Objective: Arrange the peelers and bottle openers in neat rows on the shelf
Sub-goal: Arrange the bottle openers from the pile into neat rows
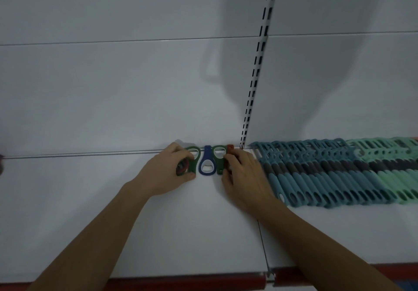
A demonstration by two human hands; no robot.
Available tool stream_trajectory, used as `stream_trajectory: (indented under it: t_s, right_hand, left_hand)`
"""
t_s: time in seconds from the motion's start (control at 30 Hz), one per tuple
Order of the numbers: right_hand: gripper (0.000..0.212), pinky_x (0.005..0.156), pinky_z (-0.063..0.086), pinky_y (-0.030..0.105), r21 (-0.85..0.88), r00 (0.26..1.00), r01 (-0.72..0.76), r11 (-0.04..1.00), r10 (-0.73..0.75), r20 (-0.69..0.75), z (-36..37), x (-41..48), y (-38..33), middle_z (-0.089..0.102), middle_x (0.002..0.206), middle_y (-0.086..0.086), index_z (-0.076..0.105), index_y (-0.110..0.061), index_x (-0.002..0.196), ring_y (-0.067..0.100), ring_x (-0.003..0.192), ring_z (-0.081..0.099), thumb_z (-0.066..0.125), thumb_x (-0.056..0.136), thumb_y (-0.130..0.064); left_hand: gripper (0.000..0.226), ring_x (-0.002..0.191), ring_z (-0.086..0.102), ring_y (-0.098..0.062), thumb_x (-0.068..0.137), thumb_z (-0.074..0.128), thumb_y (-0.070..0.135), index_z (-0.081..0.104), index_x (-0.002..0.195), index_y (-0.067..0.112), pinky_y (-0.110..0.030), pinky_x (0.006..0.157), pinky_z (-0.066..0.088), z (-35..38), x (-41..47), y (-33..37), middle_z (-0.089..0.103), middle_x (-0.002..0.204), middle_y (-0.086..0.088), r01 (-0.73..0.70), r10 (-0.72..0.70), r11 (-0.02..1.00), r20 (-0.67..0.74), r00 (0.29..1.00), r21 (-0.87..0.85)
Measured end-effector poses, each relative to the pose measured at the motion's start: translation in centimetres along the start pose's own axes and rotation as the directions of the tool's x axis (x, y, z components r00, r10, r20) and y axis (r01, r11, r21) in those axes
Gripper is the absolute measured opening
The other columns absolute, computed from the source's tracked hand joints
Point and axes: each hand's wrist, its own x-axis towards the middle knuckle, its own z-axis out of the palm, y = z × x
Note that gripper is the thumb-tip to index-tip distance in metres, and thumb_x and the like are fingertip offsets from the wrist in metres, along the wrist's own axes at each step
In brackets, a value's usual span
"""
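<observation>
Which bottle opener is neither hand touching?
The blue opener, free in the middle; the left hand grips a green opener, the right hand holds the red opener.

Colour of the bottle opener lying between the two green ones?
The middle bottle opener is dark blue, seen best in the head view.
</observation>
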Motion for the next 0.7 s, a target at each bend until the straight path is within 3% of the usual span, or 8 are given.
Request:
stream_trajectory:
  t_s: [0.33,0.4,0.47,0.5,0.57,0.63,0.7]
  right_hand:
    - [0.043,0.103,0.045,0.044,-0.011,0.999,-0.015,1.000,0.016,0.030,-0.1,0.1,-0.1,0.054,0.143,0.008,0.059,-0.011,0.133,0.026,0.131,0.049,0.053,0.090,-0.016]
    - [0.044,0.105,0.044,0.044,-0.014,0.999,-0.019,1.000,0.019,0.029,-0.2,0.1,-0.1,0.052,0.144,0.007,0.058,-0.012,0.135,0.025,0.132,0.047,0.053,0.091,-0.016]
    - [0.046,0.106,0.043,0.043,-0.017,0.999,-0.025,1.000,0.025,0.032,-0.2,0.1,-0.2,0.051,0.146,0.007,0.056,-0.013,0.137,0.025,0.133,0.046,0.052,0.092,-0.017]
    - [0.046,0.106,0.043,0.043,-0.019,0.999,-0.026,0.999,0.027,0.035,-0.2,0.1,-0.2,0.050,0.146,0.006,0.055,-0.013,0.138,0.025,0.133,0.046,0.052,0.092,-0.017]
    - [0.047,0.105,0.043,0.043,-0.019,0.999,-0.027,0.999,0.027,0.039,-0.2,0.1,-0.2,0.050,0.146,0.007,0.054,-0.012,0.139,0.025,0.133,0.046,0.051,0.092,-0.017]
    - [0.046,0.105,0.043,0.043,-0.020,0.999,-0.027,0.999,0.027,0.041,-0.1,0.1,-0.1,0.049,0.147,0.006,0.054,-0.013,0.139,0.025,0.133,0.045,0.051,0.093,-0.018]
    - [0.045,0.107,0.041,0.042,-0.023,0.998,-0.029,0.999,0.030,0.046,-0.2,0.1,-0.1,0.048,0.147,0.005,0.053,-0.015,0.140,0.024,0.134,0.044,0.051,0.094,-0.018]
  left_hand:
    - [0.051,0.099,0.057,-0.012,0.081,0.080,0.048,0.061,0.126,0.032,-0.028,0.082,0.050,0.2,0.4,1.2,0.048,0.117,0.012,-0.016,0.016,1.000,-0.026,1.000,-0.013]
    - [0.053,0.098,0.055,-0.009,0.081,0.083,0.036,0.058,0.128,0.033,-0.025,0.084,0.045,0.0,0.3,1.1,0.050,0.115,0.010,0.003,-0.006,0.996,-0.038,0.999,-0.088]
    - [0.055,0.090,0.054,-0.009,0.084,0.075,0.010,0.053,0.129,0.035,-0.027,0.082,0.044,-0.5,0.0,0.8,0.053,0.109,0.005,0.043,-0.061,0.957,-0.053,0.997,-0.287]
    - [0.057,0.086,0.055,-0.011,0.087,0.066,-0.001,0.053,0.129,0.036,-0.032,0.080,0.047,-0.9,-0.1,0.9,0.055,0.107,0.002,0.076,-0.106,0.892,-0.044,0.993,-0.447]
    - [0.059,0.089,0.062,-0.018,0.093,0.056,-0.012,0.055,0.133,0.032,-0.039,0.082,0.056,-1.6,-0.5,1.4,0.061,0.109,-0.008,0.104,-0.191,0.657,-0.031,0.981,-0.747]
    - [0.050,0.103,0.070,-0.025,0.097,0.055,-0.010,0.057,0.135,0.022,-0.041,0.092,0.057,-2.1,-0.6,1.8,0.069,0.118,-0.010,0.121,-0.251,0.438,0.008,0.968,-0.891]
    - [0.042,0.109,0.072,-0.029,0.099,0.052,-0.010,0.059,0.133,0.014,-0.043,0.096,0.057,-2.4,-0.8,1.8,0.071,0.124,-0.009,0.141,-0.253,0.351,0.051,0.966,-0.926]
